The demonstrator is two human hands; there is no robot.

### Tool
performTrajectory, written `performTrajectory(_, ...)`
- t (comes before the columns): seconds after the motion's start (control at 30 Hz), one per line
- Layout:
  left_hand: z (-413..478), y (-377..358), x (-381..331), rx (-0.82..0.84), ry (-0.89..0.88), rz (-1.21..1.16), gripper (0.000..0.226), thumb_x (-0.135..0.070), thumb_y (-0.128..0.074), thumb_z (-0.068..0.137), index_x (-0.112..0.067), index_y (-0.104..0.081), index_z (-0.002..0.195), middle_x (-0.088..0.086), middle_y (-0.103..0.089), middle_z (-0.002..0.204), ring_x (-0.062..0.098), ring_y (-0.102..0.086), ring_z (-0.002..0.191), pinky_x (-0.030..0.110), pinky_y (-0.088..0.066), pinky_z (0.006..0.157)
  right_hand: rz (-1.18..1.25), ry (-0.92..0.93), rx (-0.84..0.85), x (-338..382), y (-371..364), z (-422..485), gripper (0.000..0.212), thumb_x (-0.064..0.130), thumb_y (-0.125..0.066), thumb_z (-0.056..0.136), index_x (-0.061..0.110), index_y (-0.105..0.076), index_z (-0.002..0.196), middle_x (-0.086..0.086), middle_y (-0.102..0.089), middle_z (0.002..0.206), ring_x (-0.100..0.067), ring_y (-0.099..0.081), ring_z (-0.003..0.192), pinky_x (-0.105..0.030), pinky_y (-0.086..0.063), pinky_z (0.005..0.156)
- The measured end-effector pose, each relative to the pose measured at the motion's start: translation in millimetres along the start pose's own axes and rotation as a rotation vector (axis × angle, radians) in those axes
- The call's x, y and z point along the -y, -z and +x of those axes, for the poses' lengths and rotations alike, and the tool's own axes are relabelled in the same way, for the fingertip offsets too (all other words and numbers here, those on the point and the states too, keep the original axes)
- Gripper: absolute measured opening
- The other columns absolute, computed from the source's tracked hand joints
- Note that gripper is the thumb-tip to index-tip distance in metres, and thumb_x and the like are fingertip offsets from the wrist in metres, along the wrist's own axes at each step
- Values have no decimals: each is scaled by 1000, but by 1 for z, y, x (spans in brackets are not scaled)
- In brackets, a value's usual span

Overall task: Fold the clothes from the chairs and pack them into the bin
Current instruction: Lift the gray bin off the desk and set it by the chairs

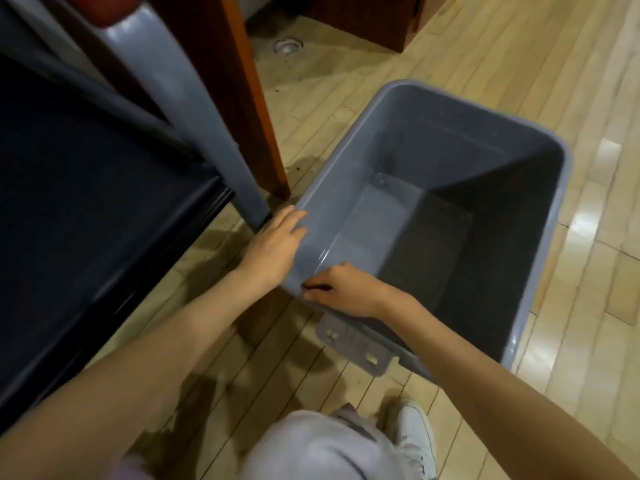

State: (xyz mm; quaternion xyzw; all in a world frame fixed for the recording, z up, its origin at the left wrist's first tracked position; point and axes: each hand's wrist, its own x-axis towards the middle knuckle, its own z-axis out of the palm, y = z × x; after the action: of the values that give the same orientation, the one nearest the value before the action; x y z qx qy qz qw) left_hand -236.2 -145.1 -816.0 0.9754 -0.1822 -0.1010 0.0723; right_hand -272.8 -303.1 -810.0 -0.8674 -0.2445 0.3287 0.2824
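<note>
A large grey plastic bin (540, 140) stands on the wooden floor, and nothing lies inside it. My left hand (273, 247) is at the bin's near left side, its fingers hooked over the rim. My right hand (341, 289) grips the near corner of the rim with curled fingers, just above the bin's handle tab (349, 344). A chair with a dark seat (79, 216) and a grey frame leg (204, 126) stands to the left of the bin. No clothes are in view.
A brown wooden post (252, 98) rises behind the chair leg, close to the bin's far left corner. My knee in pale trousers (311, 448) and a white shoe (415, 434) are at the bottom edge. Wood flooring stretches to the right.
</note>
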Motion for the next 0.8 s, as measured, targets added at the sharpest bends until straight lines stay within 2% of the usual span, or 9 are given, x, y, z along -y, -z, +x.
performTrajectory(0.1,-17,5,1,42,31,-90,63,11,-45,89,-9,-32,147,6,-11,159,21,-10,147,30,-17,116,-53,-32,-31,13,-4,8,35,29,-46,99,2,-68,99,-15,-69,97,-30,-61,86,-43,-48,82)
performTrajectory(0.17,-26,10,2,66,110,-168,54,3,-45,94,-12,-36,145,2,-14,158,22,-18,144,31,-22,113,-37,-44,-57,23,-7,8,31,24,-47,99,1,-67,104,-14,-68,104,-27,-58,86,-33,-43,75)
performTrajectory(0.23,-39,15,6,71,138,-190,44,-2,-47,95,-9,-46,138,5,-30,152,25,-32,138,33,-28,112,-23,-21,-97,33,-11,7,25,18,-48,99,4,-65,110,-10,-65,111,-19,-52,88,-22,-32,68)
performTrajectory(0.27,-46,15,9,72,165,-195,39,-3,-49,93,-7,-51,132,8,-40,145,27,-40,134,35,-33,109,-20,-17,-105,38,-13,7,25,18,-48,99,7,-65,113,-8,-64,112,-17,-52,92,-20,-31,69)
performTrajectory(0.37,-78,16,13,87,293,-198,32,-3,-47,94,-4,-56,124,13,-53,131,31,-51,123,38,-41,102,-25,-26,-71,51,-24,12,21,22,-49,98,9,-65,98,-9,-64,99,-20,-55,87,-25,-37,72)
performTrajectory(0.43,-101,19,10,110,324,-191,45,-3,-47,92,-6,-46,137,11,-45,142,30,-43,131,38,-37,108,-37,-48,-52,59,-31,12,20,24,-51,96,7,-62,91,-9,-61,89,-22,-55,81,-31,-42,72)
performTrajectory(0.57,-134,15,3,159,323,-148,54,-1,-39,96,-9,-29,148,9,-28,154,26,-34,137,37,-31,112,-57,-50,-40,77,-48,4,19,23,-53,95,8,-62,103,-13,-63,104,-28,-58,95,-40,-45,86)
performTrajectory(0.7,-153,13,8,185,384,-210,61,4,-36,96,-13,-19,152,3,-14,159,24,-29,141,37,-29,114,-74,-51,-17,90,-61,3,22,21,-52,96,7,-62,110,-13,-62,106,-25,-55,92,-33,-42,78)
performTrajectory(0.8,-161,19,13,233,401,-228,61,6,-32,96,-11,-16,153,2,-6,161,23,-19,145,36,-23,117,-41,-62,-17,97,-65,10,21,19,-53,95,3,-63,105,-13,-61,96,-21,-52,82,-28,-37,65)
